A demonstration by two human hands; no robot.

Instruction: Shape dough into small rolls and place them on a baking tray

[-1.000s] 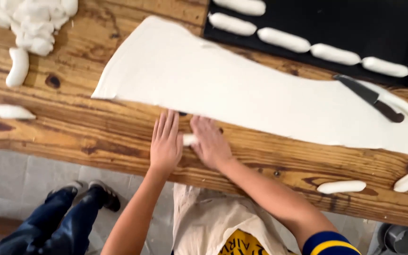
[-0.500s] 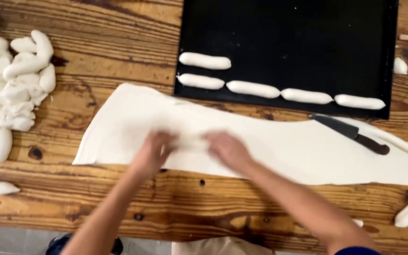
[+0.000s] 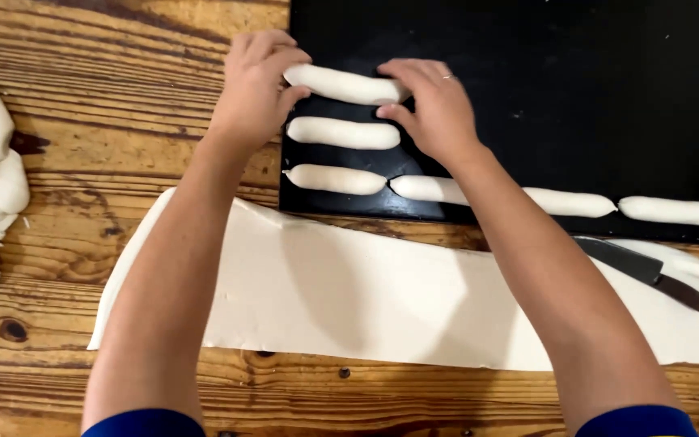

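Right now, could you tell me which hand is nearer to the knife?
The right hand. It holds one end of the top dough roll on the black tray, up and left of the knife. The left hand holds the roll's far end.

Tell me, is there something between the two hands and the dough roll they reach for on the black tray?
No. The left hand and right hand already touch the ends of the dough roll on the black tray.

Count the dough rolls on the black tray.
6. One roll sits at the top, held at its ends by the left hand and right hand. One lies below it. Four run along the tray's near edge. The right arm hides part of that row.
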